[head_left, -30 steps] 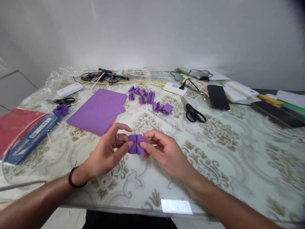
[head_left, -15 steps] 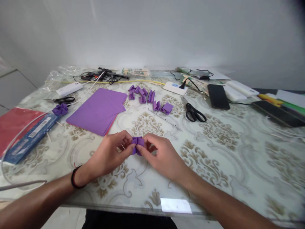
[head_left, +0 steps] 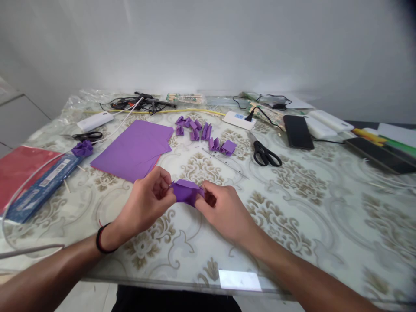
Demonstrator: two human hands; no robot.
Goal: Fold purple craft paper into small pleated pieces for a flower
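Between my two hands is a small folded piece of purple paper (head_left: 186,193), its flaps partly spread and its inside facing me. My left hand (head_left: 150,197) pinches its left end between thumb and fingers. At the right end, my right hand (head_left: 221,206) grips it the same way, the thumb pressed against the front. Fingertips of both hands are partly hidden behind the paper. Beyond them lie several folded purple paper pieces (head_left: 195,130) in a loose curve. To the left rests a stack of purple paper sheets (head_left: 130,149), with red showing at its lower edge.
A clear ruler (head_left: 224,163) and black-handled scissors (head_left: 264,154) lie ahead to the right. Further right is a black phone (head_left: 297,131). A white power strip (head_left: 238,120) sits behind. At left are a blue package (head_left: 43,188), red sheets (head_left: 19,173) and a purple paper flower (head_left: 82,148).
The purple paper has gone from a compact folded shape to a wider, opened one. My hands have moved apart slightly, the left one up and leftward.
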